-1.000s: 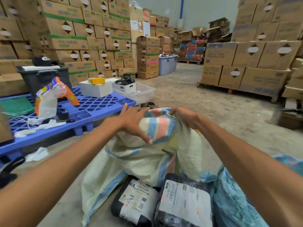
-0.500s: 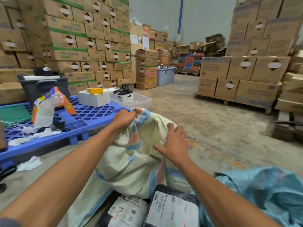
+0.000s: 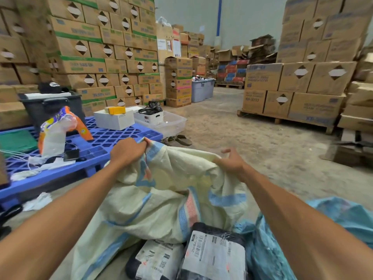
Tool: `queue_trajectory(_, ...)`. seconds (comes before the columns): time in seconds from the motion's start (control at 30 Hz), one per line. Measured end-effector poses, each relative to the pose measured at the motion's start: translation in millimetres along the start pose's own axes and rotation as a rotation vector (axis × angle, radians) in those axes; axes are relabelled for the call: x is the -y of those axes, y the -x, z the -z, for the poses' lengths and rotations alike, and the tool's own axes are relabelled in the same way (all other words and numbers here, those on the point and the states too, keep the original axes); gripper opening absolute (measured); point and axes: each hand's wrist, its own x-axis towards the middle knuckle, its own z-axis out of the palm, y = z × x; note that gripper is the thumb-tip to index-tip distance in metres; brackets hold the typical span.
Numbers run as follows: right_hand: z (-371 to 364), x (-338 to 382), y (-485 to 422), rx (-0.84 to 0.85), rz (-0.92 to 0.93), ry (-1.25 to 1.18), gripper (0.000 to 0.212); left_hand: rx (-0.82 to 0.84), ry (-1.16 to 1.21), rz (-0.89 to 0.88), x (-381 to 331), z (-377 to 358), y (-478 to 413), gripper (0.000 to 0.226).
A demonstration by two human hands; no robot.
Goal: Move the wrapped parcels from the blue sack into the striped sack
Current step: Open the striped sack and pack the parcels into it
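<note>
The striped sack [image 3: 161,199], cream with blue and orange bands, lies bunched on the floor in front of me. My left hand [image 3: 127,151] grips its far edge at the upper left. My right hand [image 3: 232,161] pinches the same edge further right, some fingers spread. Two black wrapped parcels with white labels, one at the left [image 3: 155,259] and one at the right [image 3: 214,253], lie at the bottom centre below the sack. The blue sack [image 3: 268,255] is crumpled at the lower right, partly hidden by my right forearm.
A blue plastic pallet [image 3: 113,138] at the left carries a white box, an orange-and-white bag and loose items. A clear tub [image 3: 169,123] and sandals [image 3: 177,139] sit past the sack. Cardboard boxes on a wooden pallet [image 3: 282,120] stand at the right; concrete floor lies between.
My right hand has moved from the sack's flat side up to its far edge and taken hold. My left hand keeps its grip and the sack's mouth edge is now stretched wider.
</note>
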Motion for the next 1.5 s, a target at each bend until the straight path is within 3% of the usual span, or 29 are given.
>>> queue_trajectory(0.07, -8, -3, 6, -0.412, 0.206, 0.362, 0.041, 0.068, 0.099, 0.058, -5, 3, -3, 0.047)
queue_trajectory(0.13, -20, -5, 14, -0.608, 0.389, 0.428, 0.019, 0.103, 0.175, 0.086, -12, 4, -3, 0.04)
queue_trajectory(0.2, -42, -7, 20, -0.59, 0.494, 0.412, 0.012, 0.126, 0.271, 0.123, -18, 5, -5, 0.035)
queue_trajectory(0.27, -65, -13, 26, -0.478, 0.558, 0.387, 0.021, 0.171, 0.387, 0.169, -20, 9, -7, 0.036)
queue_trajectory(0.33, -81, -17, 23, -0.422, 0.503, 0.47, 0.052, 0.224, 0.462, 0.174, -21, 11, -9, 0.035)
queue_trajectory(0.4, -88, -15, 17, -0.358, 0.303, 0.516, 0.079, 0.299, 0.499, 0.139, -24, 15, -3, 0.022)
queue_trajectory(0.47, -89, -9, 11, -0.337, 0.134, 0.467, 0.068, 0.448, 0.569, 0.11, -26, 20, 6, 0.011)
queue_trajectory(0.53, -86, -4, 4, -0.356, 0.08, 0.319, 0.037, 0.613, 0.618, 0.106, -27, 23, 11, 0.01)
queue_trajectory(0.63, -75, 6, 3, -0.174, 0.042, -0.108, 0.02, 0.597, 0.568, 0.063, -25, 27, 13, 0.026)
queue_trajectory(0.7, -55, 8, 2, 0.108, -0.08, -0.301, 0.026, 0.404, 0.359, -0.006, -20, 29, 10, 0.048)
queue_trajectory(0.8, -18, -1, -3, 0.489, -0.176, -0.394, 0.036, 0.146, -0.036, -0.147, 0, 31, 5, 0.069)
queue_trajectory(0.93, 12, -11, -3, 0.735, -0.196, -0.508, 0.078, 0.23, -0.065, -0.323, 33, 16, 2, 0.083)
queue_trajectory(1.03, 17, -8, 1, 0.828, -0.088, -0.195, 0.077, 0.409, -0.072, -0.376, 45, 20, 3, 0.084)
queue_trajectory(1.13, 8, -5, 1, 0.621, 0.0, 0.272, 0.083, 0.478, -0.326, -0.472, 50, 23, 3, 0.09)
queue_trajectory(1.2, 0, -6, 0, 0.337, 0.15, 0.517, 0.07, 0.421, -0.429, -0.5, 53, 18, 4, 0.079)
queue_trajectory(1.3, -3, -11, 1, -0.145, 0.224, 0.664, 0.046, 0.342, -0.322, -0.456, 53, 19, 3, 0.051)
queue_trajectory(1.4, 4, -11, 6, -0.45, 0.026, 0.443, 0.025, 0.016, -0.29, -0.333, 45, 26, 12, 0.069)
queue_trajectory(1.47, 9, -11, 7, -0.443, -0.12, 0.137, 0.027, -0.155, -0.378, -0.051, 49, 30, 9, 0.098)
queue_trajectory(1.5, 11, -13, 4, -0.4, -0.152, 0.001, 0.03, -0.115, -0.308, 0.151, 53, 29, 6, 0.11)
